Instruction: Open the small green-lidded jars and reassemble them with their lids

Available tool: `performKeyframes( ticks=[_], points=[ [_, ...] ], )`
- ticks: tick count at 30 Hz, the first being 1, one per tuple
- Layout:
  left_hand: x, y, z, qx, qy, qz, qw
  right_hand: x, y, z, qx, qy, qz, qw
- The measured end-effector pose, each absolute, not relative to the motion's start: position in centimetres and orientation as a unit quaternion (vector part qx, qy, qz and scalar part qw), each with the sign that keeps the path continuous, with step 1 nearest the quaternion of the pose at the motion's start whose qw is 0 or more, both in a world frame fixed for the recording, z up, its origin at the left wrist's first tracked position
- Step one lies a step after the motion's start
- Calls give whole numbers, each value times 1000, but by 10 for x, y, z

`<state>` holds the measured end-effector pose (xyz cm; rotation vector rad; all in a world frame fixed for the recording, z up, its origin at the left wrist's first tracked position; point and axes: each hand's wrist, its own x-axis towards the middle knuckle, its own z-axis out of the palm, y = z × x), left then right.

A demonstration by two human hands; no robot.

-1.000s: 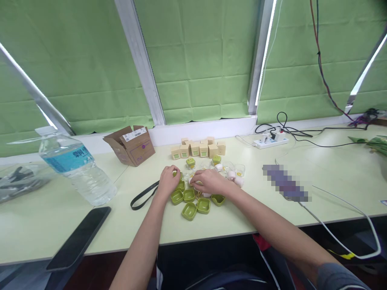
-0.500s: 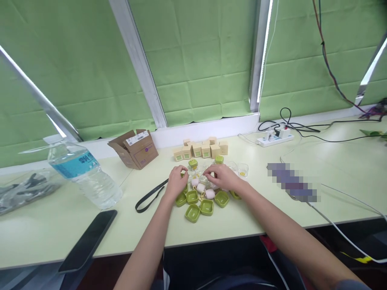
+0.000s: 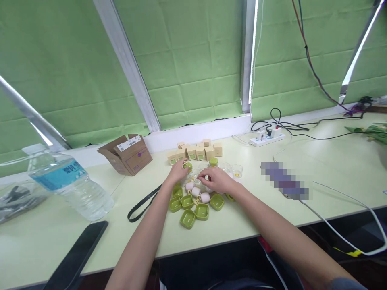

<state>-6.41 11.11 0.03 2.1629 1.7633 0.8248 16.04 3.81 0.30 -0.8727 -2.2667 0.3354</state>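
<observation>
L hand (image 3: 178,172): fingers curl at green-lidded cup (image 3: 188,166), can't tell if gripping. R hand (image 3: 217,178): fingers bent over clear cups (image 3: 237,170), grip also unclear. Pink pcs (image 3: 205,197) just in front, then open green trays (image 3: 188,218); small cardboard boxes (image 3: 209,153) stand behind cups.

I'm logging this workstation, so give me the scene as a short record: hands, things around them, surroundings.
Left hand: fingertips at a green-topped container; grip unclear
Right hand: fingers curled over clear containers; whether it holds anything is hidden
Near side: open green cups, with pale pink pieces between them and the clear containers
Behind: small tan boxes in a cluster
Person's left: open cardboard box, water bottle, phone, black strap
Person's right: power strip with plugs inserted
</observation>
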Motion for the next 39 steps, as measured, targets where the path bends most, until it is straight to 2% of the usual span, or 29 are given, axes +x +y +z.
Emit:
performKeyframes(
  ticks=[8, 16, 17, 21, 24, 32, 39],
  points=[
    [-64, 135, -8, 720, 608, 294, 157, 161, 41, 1, -334, -864, 147, 347],
    [-62, 119, 9, 665, 606, 398, 179, 162, 41, 3, -348, -848, 149, 370],
    [-60, 113, 12, 662, 594, 414, 195, 162, 42, 3, -360, -840, 147, 378],
    [-43, 84, 22, 625, 491, 481, 371, 164, 44, 3, -440, -787, 142, 408],
    [-28, 63, 20, 625, 449, 475, 426, 166, 44, 4, -474, -759, 151, 420],
    [-19, 37, 11, 602, 400, 530, 443, 165, 39, 4, -407, -797, 178, 409],
    [-20, 26, 10, 609, 423, 520, 423, 163, 35, 3, -384, -821, 176, 384]
  ],
)
